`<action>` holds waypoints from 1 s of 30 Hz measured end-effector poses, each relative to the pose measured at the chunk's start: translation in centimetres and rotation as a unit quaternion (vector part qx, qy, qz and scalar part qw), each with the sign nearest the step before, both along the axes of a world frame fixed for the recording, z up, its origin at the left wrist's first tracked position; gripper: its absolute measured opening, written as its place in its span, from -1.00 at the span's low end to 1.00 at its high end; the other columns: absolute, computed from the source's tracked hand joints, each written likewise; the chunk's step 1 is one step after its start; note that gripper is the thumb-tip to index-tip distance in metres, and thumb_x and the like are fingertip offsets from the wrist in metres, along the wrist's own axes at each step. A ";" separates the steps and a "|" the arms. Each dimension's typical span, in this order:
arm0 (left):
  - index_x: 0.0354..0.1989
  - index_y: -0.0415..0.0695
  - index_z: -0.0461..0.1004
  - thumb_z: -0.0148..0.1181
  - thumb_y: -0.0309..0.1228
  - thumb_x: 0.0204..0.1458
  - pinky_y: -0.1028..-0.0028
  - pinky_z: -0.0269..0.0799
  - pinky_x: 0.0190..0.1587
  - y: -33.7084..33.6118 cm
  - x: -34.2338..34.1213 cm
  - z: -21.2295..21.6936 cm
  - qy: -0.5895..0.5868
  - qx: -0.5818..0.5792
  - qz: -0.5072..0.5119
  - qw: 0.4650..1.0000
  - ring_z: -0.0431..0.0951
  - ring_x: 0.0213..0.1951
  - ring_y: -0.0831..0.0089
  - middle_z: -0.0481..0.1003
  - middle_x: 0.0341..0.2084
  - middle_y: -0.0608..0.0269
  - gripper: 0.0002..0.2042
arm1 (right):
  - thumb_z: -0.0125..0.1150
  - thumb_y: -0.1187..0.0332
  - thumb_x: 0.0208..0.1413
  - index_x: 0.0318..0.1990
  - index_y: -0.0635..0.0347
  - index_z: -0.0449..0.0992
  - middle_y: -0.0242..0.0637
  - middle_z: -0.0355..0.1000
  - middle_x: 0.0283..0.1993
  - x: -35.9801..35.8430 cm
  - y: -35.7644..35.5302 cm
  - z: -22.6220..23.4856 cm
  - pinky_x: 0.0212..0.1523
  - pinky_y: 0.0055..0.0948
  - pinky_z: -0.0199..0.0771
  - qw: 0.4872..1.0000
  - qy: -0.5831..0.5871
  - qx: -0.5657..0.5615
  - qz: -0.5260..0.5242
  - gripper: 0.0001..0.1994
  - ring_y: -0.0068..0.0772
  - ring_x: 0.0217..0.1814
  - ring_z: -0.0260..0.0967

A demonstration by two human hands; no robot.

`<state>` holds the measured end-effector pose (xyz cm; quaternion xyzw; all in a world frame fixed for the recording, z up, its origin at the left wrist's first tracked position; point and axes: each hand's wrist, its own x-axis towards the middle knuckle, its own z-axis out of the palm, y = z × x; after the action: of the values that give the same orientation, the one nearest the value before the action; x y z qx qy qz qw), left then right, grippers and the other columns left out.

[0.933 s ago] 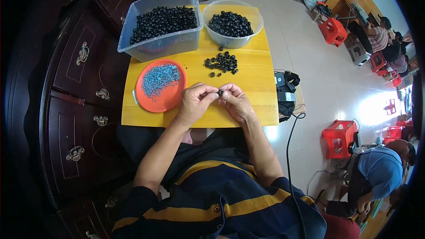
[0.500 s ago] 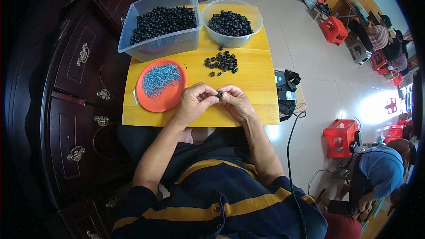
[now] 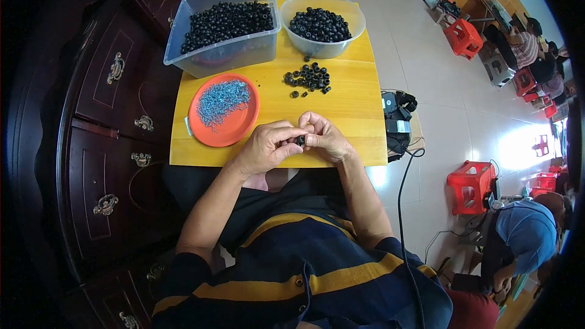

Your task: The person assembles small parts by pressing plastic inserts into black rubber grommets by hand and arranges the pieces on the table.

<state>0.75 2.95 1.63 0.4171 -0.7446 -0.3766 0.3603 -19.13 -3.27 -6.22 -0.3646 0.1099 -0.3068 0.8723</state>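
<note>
Close to the front edge of the yellow table (image 3: 274, 109), my left hand (image 3: 266, 149) and my right hand (image 3: 329, 137) meet, both closed in a pinch on one small black ring-shaped part (image 3: 300, 140). The fingers hide most of it. Left of my hands lies an orange plate (image 3: 228, 135) bearing a heap of small bluish metal pieces (image 3: 220, 101). Beyond my right hand, a loose pile of black ring-shaped parts (image 3: 309, 77) is spread on the tabletop.
At the back stand a clear rectangular bin (image 3: 234, 53) and a round clear tub (image 3: 323, 47), both holding black parts. A dark cabinet (image 3: 109, 140) borders the left. Black devices (image 3: 398, 125) and a cable (image 3: 400, 207) are right of the table. Red stools (image 3: 472, 186) and other people are farther right.
My hands have drawn closer together, and the left fingers now overlap the right ones around the black part. The table and its contents appear slightly higher in the view.
</note>
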 end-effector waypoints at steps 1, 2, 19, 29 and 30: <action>0.01 -0.16 0.60 0.37 -0.50 0.00 0.44 0.44 -0.34 0.1 0.0 -0.2 -0.007 -0.014 0.007 1.000 0.53 -0.42 0.42 0.53 -0.42 0.23 -0.65 | 0.47 0.33 0.06 -0.08 0.11 0.39 -0.38 0.57 -0.27 0.0 0.1 0.0 -0.21 -0.63 0.43 1.000 0.000 0.000 0.000 -0.64 -0.62 -0.27 0.46; -0.01 -0.17 0.60 0.37 -0.50 0.00 0.43 0.44 -0.34 0.1 0.0 -0.4 -0.014 -0.028 0.015 0.999 0.53 -0.42 0.43 0.53 -0.43 0.23 -0.67 | 0.47 0.33 0.06 -0.09 0.11 0.40 -0.38 0.57 -0.27 0.0 0.1 0.1 -0.22 -0.64 0.43 1.000 0.000 0.001 -0.002 -0.64 -0.62 -0.27 0.46; 0.03 -0.15 0.54 0.34 -0.42 0.06 0.33 0.46 -0.33 0.8 -0.6 -0.9 -0.074 -0.065 0.071 0.993 0.56 -0.37 0.23 0.51 -0.39 0.14 -0.66 | 0.44 0.37 0.09 -0.11 0.10 0.38 -0.36 0.56 -0.23 0.6 0.3 0.5 -0.14 -0.56 0.47 0.999 -0.027 0.017 -0.029 -0.68 -0.56 -0.21 0.49; 0.04 -0.14 0.53 0.32 -0.42 0.06 0.29 0.49 -0.27 0.6 -0.3 -0.8 -0.087 -0.063 0.039 0.994 0.58 -0.32 0.18 0.53 -0.33 0.13 -0.65 | 0.44 0.41 0.09 -0.11 0.09 0.37 -0.38 0.55 -0.24 0.3 0.3 0.9 -0.13 -0.56 0.44 0.999 -0.033 0.016 -0.017 -0.67 -0.56 -0.19 0.49; 0.04 -0.14 0.53 0.32 -0.42 0.06 0.29 0.49 -0.27 0.6 -0.4 -0.8 -0.086 -0.062 0.039 0.994 0.58 -0.32 0.18 0.53 -0.33 0.13 -0.65 | 0.46 0.41 0.07 -0.11 0.09 0.37 -0.40 0.55 -0.26 0.3 0.3 1.0 -0.15 -0.58 0.43 0.999 -0.028 0.015 -0.016 -0.66 -0.58 -0.21 0.48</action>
<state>0.35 3.53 0.85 0.4537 -0.7778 -0.2779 0.3345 -18.82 -2.94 -5.17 -0.3411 0.0955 -0.3289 0.8754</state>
